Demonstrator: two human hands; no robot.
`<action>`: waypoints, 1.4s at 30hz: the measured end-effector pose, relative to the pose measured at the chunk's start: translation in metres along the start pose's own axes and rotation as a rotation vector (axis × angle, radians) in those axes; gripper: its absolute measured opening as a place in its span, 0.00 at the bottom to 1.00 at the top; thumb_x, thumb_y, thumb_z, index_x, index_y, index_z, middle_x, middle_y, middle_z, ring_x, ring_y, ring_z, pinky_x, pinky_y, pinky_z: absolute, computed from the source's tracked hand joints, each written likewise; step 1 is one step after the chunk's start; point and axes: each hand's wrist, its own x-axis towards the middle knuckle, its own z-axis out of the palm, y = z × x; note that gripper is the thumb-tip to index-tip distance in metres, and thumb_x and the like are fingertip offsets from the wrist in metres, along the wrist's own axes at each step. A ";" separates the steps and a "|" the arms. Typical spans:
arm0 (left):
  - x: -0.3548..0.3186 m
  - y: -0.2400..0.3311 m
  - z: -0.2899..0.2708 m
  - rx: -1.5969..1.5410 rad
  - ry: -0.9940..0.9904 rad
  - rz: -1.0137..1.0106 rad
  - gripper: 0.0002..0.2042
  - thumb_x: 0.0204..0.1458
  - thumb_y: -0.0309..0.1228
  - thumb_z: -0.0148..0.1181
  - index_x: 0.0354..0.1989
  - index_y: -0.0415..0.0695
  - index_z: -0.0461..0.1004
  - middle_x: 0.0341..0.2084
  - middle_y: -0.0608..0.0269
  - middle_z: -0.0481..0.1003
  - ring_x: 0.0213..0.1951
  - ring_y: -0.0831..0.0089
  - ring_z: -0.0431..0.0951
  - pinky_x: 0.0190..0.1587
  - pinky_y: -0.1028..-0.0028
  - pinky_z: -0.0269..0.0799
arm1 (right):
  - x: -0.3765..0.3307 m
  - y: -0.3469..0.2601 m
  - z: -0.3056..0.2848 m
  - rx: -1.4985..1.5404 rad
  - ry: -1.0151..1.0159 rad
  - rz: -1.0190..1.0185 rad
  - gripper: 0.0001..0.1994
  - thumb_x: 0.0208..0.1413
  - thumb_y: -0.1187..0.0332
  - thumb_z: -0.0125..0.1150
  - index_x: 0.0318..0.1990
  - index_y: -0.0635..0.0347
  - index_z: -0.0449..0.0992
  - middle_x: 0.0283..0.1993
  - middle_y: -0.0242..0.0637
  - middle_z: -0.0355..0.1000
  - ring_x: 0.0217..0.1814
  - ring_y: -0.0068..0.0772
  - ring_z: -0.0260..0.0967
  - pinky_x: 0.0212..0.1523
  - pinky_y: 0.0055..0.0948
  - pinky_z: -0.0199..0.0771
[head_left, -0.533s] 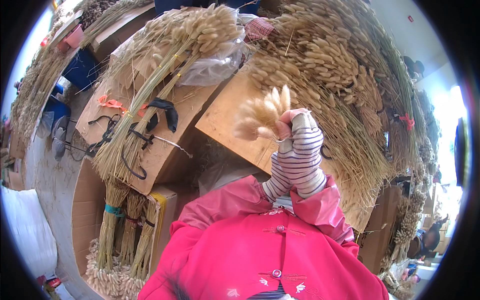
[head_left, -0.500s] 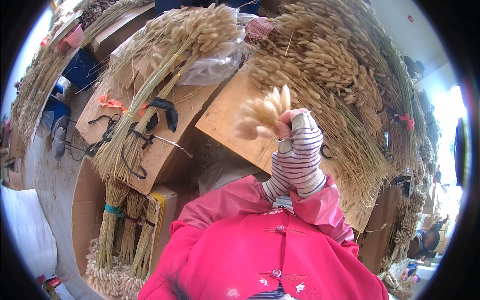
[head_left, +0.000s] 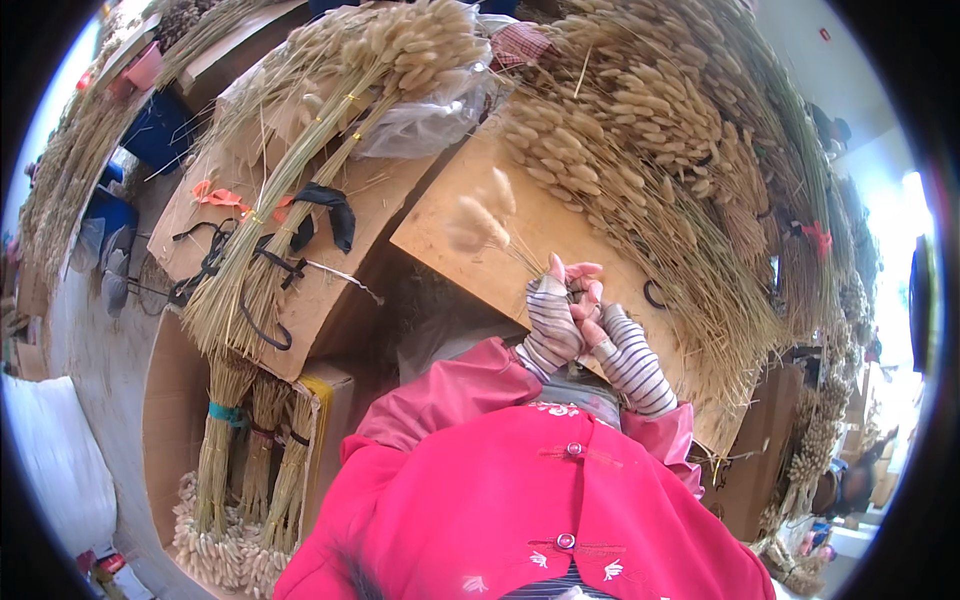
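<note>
My left hand (head_left: 551, 318), in a striped fingerless glove, is closed on the thin stems of a few bunny tail grass stalks (head_left: 482, 224). Their fluffy beige heads lean up and left over the wooden board (head_left: 470, 205). Against it, my right hand (head_left: 606, 335), gloved the same way, has its fingers bent in beside the left fingers. Whatever the right fingers pinch is hidden where the two hands meet. Both hands are low over the board, close in front of my pink jacket.
A large heap of dried bunny tail grass (head_left: 640, 130) covers the board's far and right side. Tied bundles (head_left: 290, 200) lie across a cardboard box on the left, among black straps (head_left: 328, 215). More bundles stand heads down in an open carton (head_left: 165, 440) at lower left.
My hands have come down and loosened from their tight clasp, the right wrist shifting right. The grass heads now look fewer and more spread out, on longer visible stems.
</note>
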 end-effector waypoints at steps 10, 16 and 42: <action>0.013 0.013 -0.015 0.003 -0.094 -0.058 0.21 0.55 0.46 0.39 0.33 0.37 0.68 0.13 0.70 0.58 0.15 0.80 0.53 0.19 0.80 0.53 | -0.032 0.060 -0.018 -0.685 0.227 -0.149 0.05 0.41 0.79 0.47 0.28 0.62 0.66 0.20 0.50 0.65 0.25 0.52 0.64 0.24 0.37 0.63; -0.002 -0.036 -0.038 0.534 -0.373 -0.003 0.21 0.51 0.46 0.47 0.35 0.35 0.64 0.12 0.76 0.53 0.14 0.85 0.52 0.18 0.83 0.49 | -0.072 0.116 -0.016 -0.689 0.247 -0.045 0.03 0.45 0.77 0.46 0.29 0.62 0.65 0.21 0.49 0.65 0.24 0.50 0.64 0.23 0.35 0.62; -0.022 -0.014 -0.051 0.494 -0.751 -0.339 0.25 0.52 0.47 0.43 0.51 0.42 0.55 0.38 0.55 0.55 0.41 0.64 0.52 0.38 0.58 0.53 | -0.020 -0.038 -0.028 0.036 -0.046 -0.321 0.12 0.53 0.65 0.49 0.25 0.64 0.67 0.21 0.36 0.66 0.24 0.27 0.63 0.26 0.26 0.65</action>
